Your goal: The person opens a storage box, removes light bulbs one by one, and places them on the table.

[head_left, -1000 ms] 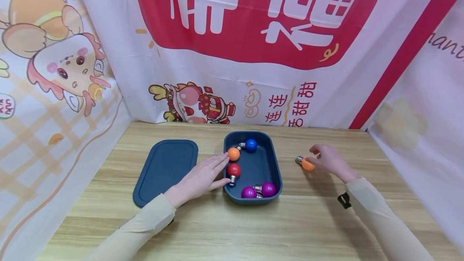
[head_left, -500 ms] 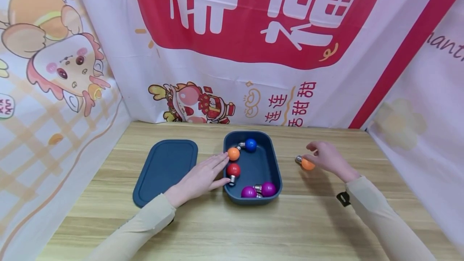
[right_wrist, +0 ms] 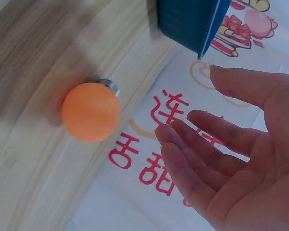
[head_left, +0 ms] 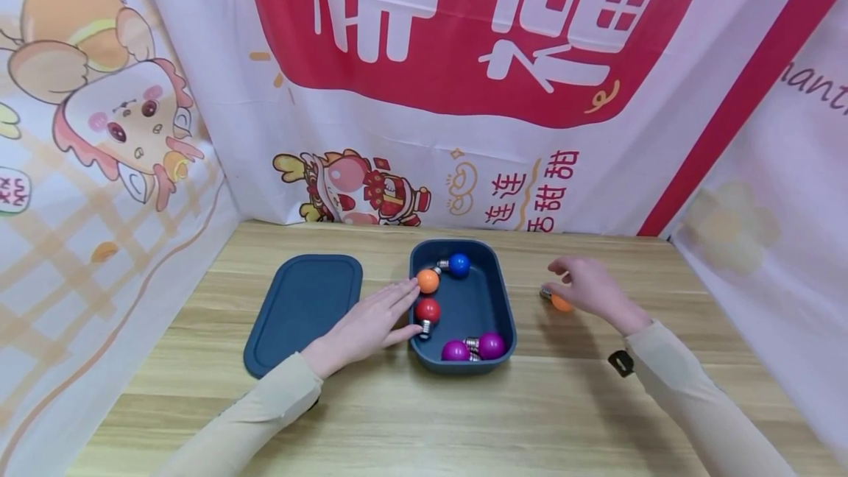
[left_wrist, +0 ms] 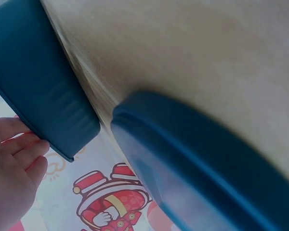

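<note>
A dark blue box [head_left: 486, 300] holds several light bulbs: a blue bulb [head_left: 459, 265], an orange bulb [head_left: 428, 281], a red bulb [head_left: 428, 311] and two purple bulbs [head_left: 491, 346]. My left hand [head_left: 361, 330] rests its outstretched fingers on the box's left rim; in the left wrist view the fingers [left_wrist: 26, 149] touch the rim. Right of the box, another orange bulb [right_wrist: 90, 112] lies on the table, its metal base towards the box. Just above it hovers my right hand [head_left: 589, 287], fingers loosely bent and holding nothing. The hand partly hides that bulb in the head view.
The box's flat dark blue lid [head_left: 305, 311] lies left of the box on the wooden table [head_left: 424, 425]. Printed cloth [head_left: 371, 116] hangs behind the table and along both sides.
My right hand has shifted slightly left over the loose orange bulb, covering more of it. That bulb, the box and my left hand have stayed in place.
</note>
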### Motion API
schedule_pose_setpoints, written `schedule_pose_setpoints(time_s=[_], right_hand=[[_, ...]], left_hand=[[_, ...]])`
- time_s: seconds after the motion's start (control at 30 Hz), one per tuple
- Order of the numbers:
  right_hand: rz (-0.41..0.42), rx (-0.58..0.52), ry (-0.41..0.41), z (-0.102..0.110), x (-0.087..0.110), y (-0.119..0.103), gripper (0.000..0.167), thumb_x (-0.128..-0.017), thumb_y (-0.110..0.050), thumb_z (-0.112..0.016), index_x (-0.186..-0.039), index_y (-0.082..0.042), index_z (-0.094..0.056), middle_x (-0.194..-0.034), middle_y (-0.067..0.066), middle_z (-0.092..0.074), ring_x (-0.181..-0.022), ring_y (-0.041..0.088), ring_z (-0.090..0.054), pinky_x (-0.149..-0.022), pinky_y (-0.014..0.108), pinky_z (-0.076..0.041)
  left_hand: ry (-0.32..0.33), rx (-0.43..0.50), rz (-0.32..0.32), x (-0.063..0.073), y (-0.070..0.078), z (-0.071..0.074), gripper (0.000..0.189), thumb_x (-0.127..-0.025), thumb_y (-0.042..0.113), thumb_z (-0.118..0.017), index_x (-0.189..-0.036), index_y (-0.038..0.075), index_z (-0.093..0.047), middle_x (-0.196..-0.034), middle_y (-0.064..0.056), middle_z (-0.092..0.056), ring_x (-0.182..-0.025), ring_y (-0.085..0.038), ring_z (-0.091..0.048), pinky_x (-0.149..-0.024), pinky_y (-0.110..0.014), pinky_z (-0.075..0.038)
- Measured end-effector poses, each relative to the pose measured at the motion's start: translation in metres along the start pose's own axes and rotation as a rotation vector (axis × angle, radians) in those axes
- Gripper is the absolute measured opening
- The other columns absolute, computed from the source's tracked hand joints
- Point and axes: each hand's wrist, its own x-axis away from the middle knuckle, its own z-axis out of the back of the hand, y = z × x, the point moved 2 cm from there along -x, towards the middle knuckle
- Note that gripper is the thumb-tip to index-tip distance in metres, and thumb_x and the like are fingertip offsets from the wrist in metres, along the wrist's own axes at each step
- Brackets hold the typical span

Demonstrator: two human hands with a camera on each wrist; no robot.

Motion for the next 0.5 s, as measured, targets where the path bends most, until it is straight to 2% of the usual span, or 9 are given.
schedule_pose_setpoints(time_s=[0.33, 0.5], right_hand=[[0.080, -0.015, 0.034, -0.001, 0.001, -0.021, 0.035, -0.089, -0.024, -0.074, -0.111, 0.003, -0.070, -0.108, 0.022, -0.073, -0.090, 0.029, -0.072, -0.081, 0.045, -0.061], [0.118, -0.056, 0.014, -0.002, 0.002, -0.032, 0.033, -0.089, -0.024, -0.074, -0.110, 0.001, -0.070, -0.106, 0.018, -0.074, -0.089, 0.025, -0.072, -0.079, 0.042, -0.061]], left_hand=[[-0.008, 0.004, 0.003, 0.000, 0.000, -0.001, 0.071, -0.099, 0.053, -0.052, -0.149, 0.004, -0.043, -0.157, -0.015, -0.042, -0.145, -0.027, -0.043, -0.116, -0.044, -0.041], [-0.001, 0.002, 0.003, 0.000, 0.000, -0.001, 0.071, -0.099, 0.052, -0.053, -0.149, 0.004, -0.044, -0.156, -0.015, -0.042, -0.145, -0.028, -0.043, -0.117, -0.043, -0.041]])
